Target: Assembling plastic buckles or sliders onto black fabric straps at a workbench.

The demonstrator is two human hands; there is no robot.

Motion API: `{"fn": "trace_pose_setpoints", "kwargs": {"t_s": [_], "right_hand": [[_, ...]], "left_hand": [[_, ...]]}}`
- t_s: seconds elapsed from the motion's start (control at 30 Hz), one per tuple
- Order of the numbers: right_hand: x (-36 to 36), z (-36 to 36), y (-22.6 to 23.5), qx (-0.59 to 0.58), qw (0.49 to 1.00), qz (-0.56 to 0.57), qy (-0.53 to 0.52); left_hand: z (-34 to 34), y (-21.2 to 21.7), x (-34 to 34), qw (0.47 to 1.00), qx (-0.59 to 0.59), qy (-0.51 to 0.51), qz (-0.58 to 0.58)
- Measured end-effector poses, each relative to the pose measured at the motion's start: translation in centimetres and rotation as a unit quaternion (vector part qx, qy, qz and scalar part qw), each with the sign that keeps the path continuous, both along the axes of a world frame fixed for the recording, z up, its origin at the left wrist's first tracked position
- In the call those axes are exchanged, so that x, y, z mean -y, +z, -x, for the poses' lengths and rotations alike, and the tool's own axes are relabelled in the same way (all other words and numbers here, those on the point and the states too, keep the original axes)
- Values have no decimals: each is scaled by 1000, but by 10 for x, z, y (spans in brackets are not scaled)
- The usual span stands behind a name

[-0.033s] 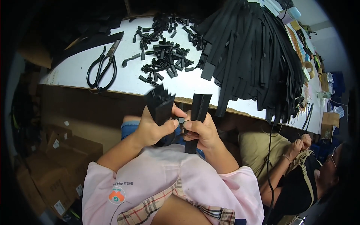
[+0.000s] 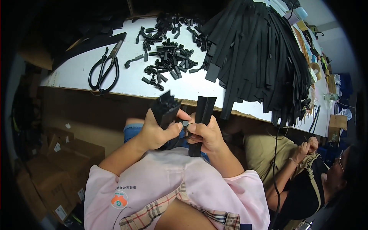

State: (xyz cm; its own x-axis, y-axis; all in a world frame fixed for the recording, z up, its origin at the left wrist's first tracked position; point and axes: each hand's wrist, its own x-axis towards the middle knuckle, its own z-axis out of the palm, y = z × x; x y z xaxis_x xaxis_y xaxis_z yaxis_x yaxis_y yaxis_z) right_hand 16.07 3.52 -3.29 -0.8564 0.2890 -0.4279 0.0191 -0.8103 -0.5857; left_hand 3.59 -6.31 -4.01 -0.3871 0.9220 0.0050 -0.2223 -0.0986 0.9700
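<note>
Head view shows the left hand (image 2: 155,132) closed around a bundle of short black strips (image 2: 165,109), fingers wrapped tight so the ends fan out above the knuckles, likely kept there as a ready supply. Just right of those fingers, the right hand (image 2: 205,134) grips a flat black strap (image 2: 204,111) upright, thumb and fingers pinched on it, its top rising above the fingertips and its tail hanging below the palm. Between the two thumbs sits a small dark slider (image 2: 185,123) (too small to tell whether it is already on the strap); both hands meet there, close over the lap, probably for steadiness. Beyond the fingertips lies the white table (image 2: 184,86), with a scatter of black pulls (image 2: 166,53) within reach, scissors (image 2: 103,69) to the far left of the left hand, and a heap of long black straps (image 2: 257,50) draped over the edge to the right of the right hand. Cardboard boxes (image 2: 57,165) stand on the floor below and left of the left hand; their contents are hidden. A second person (image 2: 306,184) sits off to the right, hands together.
</note>
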Motion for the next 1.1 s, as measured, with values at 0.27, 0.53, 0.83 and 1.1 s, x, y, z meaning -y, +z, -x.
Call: {"fn": "trace_pose_setpoints", "kwargs": {"t_s": [0.27,0.53,0.83,1.1], "right_hand": [[-5,-2,-3,-12,999,35,7],[10,6,-19,-43,782,-598,-171],[10,3,-24,5,850,-518,-100],[7,-8,-19,-21,991,-130,-24]], "left_hand": [[0,1,2,997,-76,-23,23],[-8,-2,-1,993,-111,33,29],[-16,2,-8,997,2,77,-10],[-6,0,1,996,-78,3,32]]}}
